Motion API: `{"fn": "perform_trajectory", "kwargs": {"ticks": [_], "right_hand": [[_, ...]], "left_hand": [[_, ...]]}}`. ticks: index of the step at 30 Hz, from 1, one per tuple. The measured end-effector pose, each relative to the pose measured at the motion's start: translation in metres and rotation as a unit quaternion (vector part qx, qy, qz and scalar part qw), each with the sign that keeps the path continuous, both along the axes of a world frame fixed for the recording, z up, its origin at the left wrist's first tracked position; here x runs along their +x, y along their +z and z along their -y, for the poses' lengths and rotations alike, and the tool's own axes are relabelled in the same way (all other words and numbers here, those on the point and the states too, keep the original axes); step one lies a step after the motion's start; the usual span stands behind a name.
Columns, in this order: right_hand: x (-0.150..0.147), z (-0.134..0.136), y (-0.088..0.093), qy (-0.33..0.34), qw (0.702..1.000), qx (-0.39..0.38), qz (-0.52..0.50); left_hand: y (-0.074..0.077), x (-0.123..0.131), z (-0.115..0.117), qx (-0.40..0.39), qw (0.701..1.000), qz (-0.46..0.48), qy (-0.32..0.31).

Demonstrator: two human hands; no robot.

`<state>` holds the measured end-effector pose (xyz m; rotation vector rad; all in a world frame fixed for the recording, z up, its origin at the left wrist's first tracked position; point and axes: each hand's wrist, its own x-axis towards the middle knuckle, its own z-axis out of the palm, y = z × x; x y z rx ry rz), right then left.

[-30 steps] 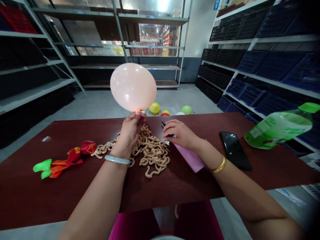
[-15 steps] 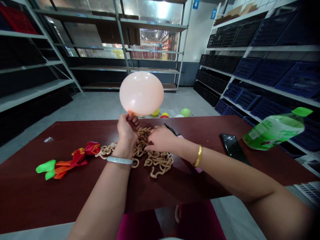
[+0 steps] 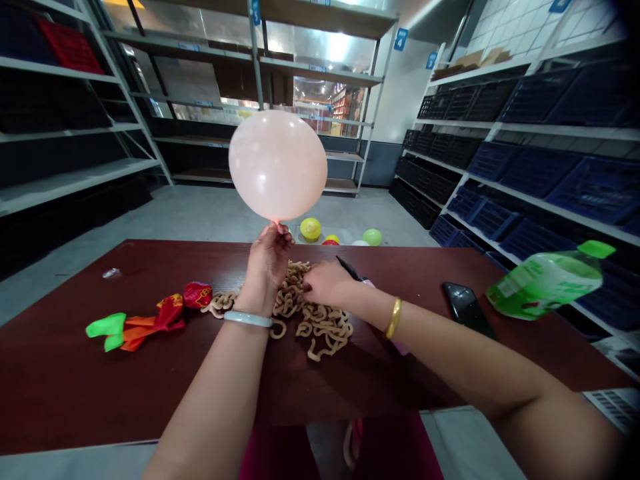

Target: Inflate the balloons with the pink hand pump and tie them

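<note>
My left hand [image 3: 269, 257] pinches the neck of an inflated pale pink balloon [image 3: 279, 165], which stands upright above the table's far edge. Beneath and beside that hand lies a heap of tan, curly, band-like loops [image 3: 326, 325]. My right hand [image 3: 329, 283] rests at the heap's right side with its fingers curled into the loops; whatever is between the fingertips is hidden. A black pen-like object [image 3: 349, 268] pokes out just behind my right hand. Something pink lies partly covered under my right wrist.
Uninflated green [image 3: 107, 331], orange [image 3: 137, 332] and red [image 3: 197, 294] balloons lie left on the brown table [image 3: 210, 393]. A phone [image 3: 467, 308] and a green-labelled bottle [image 3: 547, 281] lie at right. Several balloons [image 3: 311, 229] are on the floor beyond; shelves [image 3: 330, 72] surround the room.
The balloon has risen and tipped more upright, its neck still in my left hand. My right hand has curled its fingers closer at the heap. The camera view has tilted up slightly.
</note>
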<state>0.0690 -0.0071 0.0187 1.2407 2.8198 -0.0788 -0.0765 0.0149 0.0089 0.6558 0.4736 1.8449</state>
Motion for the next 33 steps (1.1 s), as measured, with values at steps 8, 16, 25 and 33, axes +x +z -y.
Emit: {"fn": "perform_trajectory", "kwargs": {"ticks": [8,16,25,33], "right_hand": [[0.012,-0.015,0.005,0.008,0.988,-0.075,-0.134],[0.041,-0.028,0.045,0.035,0.882,-0.277,-0.379],[0.053,-0.026,0.066,-0.026,0.734,-0.385,-0.559],[0.070,-0.022,0.084,0.021,0.650,-0.374,-0.661]], "left_hand": [[-0.001,-0.001,0.003,-0.018,1.000,-0.019,0.005],[-0.003,-0.003,0.002,-0.050,0.999,0.001,0.021],[0.003,-0.003,0.007,-0.065,0.997,0.007,0.050],[0.000,-0.003,0.008,-0.072,0.996,0.010,0.048]]}}
